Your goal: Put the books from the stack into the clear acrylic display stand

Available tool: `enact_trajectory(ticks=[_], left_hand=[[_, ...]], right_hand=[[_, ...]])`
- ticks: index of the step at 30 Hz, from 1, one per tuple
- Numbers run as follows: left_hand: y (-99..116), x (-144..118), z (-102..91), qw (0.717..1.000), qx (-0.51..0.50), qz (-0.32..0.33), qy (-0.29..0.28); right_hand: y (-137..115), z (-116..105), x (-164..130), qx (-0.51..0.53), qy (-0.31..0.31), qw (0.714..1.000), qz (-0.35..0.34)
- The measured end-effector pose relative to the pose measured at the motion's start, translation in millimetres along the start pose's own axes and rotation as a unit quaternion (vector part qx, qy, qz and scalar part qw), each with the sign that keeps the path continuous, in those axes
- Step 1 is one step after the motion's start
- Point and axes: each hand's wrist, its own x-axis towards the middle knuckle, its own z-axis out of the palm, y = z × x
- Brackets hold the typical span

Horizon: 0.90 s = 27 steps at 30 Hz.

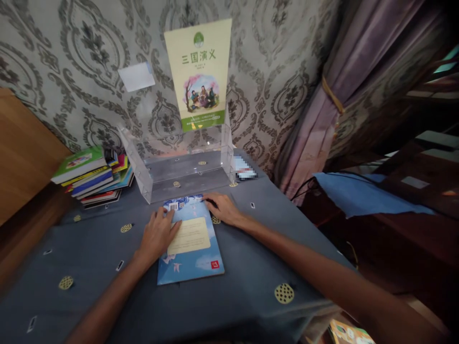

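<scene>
Yellow-green book (199, 71), upright in the clear stand at the back edge of the table (251, 258): title 三国演义 in green characters across the upper cover; the small print on its green bottom band is illegible. Blue book (193, 260), flat at the table's middle: barcode label and cream panel, print too small to read.

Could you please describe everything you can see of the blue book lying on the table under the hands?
The blue book is a thin paperback lying flat and closed on the grey-blue tablecloth, just in front of the clear acrylic stand. Its glossy cover shows sky blue with white clouds and birds, a cream text panel in the middle, a small red mark near the lower right corner and codes along the top edge. The left hand rests flat on its left side; the right hand touches its top right corner.
</scene>
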Motion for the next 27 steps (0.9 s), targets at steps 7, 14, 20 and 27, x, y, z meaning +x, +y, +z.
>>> enact_trajectory(ticks=[7,14,20,27], left_hand=[[-0.7,11.1,5.2,1.000,-0.011,0.001,0.016],[1.4,19.9,4.0,1.000,0.018,-0.009,0.002],[-3.3,24.1,18.1,0.998,0.019,0.021,0.047],[-12.2,23.5,30.7,0.996,-0.052,0.023,0.064]], right_hand=[[8.7,1.5,17.4,-0.014,0.001,1.000,-0.012],[14.8,6.8,18.4,-0.033,0.000,0.999,-0.034],[13.7,9.3,15.0,-0.095,-0.017,0.994,-0.040],[19.5,9.6,10.5,-0.097,-0.018,0.994,-0.050]])
